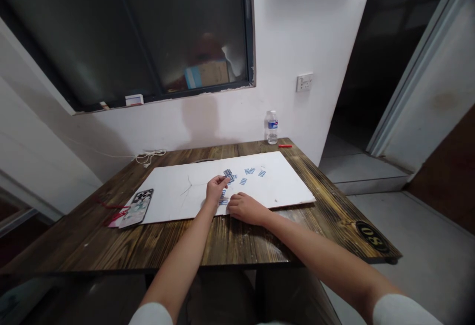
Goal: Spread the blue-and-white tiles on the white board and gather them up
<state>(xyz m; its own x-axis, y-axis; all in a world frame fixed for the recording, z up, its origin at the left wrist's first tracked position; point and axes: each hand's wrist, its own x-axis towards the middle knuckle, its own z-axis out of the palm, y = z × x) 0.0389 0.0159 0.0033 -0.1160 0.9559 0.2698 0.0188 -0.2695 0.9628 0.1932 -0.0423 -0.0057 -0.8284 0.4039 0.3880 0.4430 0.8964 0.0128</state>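
My left hand (216, 189) pinches a small stack of dark blue-and-white patterned cards (228, 172) just above a white board (200, 166). Close by, my right hand (243, 208) rests on the board's near edge, fingers curled down. Its fingertips are hidden, so whatever they hold cannot be made out. Between the hands, a short column of small blue-striped pieces (223, 197) lies on the board. Several more such pieces (250, 171) are scattered to the right, beyond my right hand.
The board lies on a dark wooden table (319, 226). A phone in a patterned case (139, 207) and red cord (118, 216) are at its left end. Behind it stand a water bottle (272, 128), a red marker (285, 146) and a coiled white cable (148, 156).
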